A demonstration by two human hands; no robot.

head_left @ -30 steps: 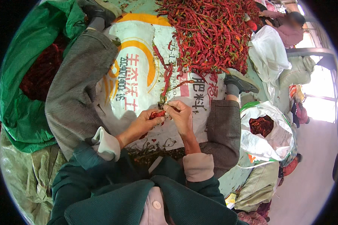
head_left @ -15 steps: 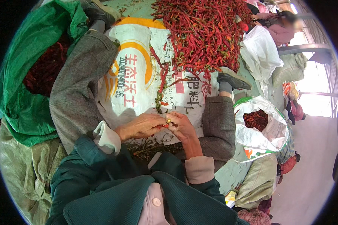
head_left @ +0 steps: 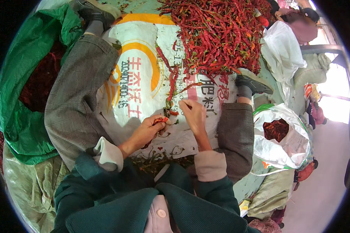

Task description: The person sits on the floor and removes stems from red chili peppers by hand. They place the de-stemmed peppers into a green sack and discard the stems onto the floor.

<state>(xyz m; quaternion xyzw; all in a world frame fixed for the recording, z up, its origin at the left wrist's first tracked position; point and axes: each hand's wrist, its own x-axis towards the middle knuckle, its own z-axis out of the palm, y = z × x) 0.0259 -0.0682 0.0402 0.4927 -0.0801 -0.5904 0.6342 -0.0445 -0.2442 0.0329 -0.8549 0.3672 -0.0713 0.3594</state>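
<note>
My left hand (head_left: 146, 133) is closed round red chili peppers (head_left: 160, 120), with their tips showing at the thumb and more red below the fingers. To its right, my right hand (head_left: 194, 115) is raised with thumb and fingers pressed together; anything between them is too small to make out. Just beyond the hands, a short line of loose chilies (head_left: 172, 87) lies on a white printed sack (head_left: 144, 35) spread between my legs. Green stems and bits (head_left: 149, 162) are heaped close to my lap.
A big pile of red chilies (head_left: 217, 35) covers the sack's far right. At left stands a green sack (head_left: 17, 97) with dark red chilies inside; at right, an opened white bag (head_left: 295, 145) also holds chilies. Another white bag (head_left: 282, 46) and several people sit farther right.
My hands have come apart: the right moved up and right, the left slightly down and left. Red chilies now show plainly in the left hand. The view has shifted a little.
</note>
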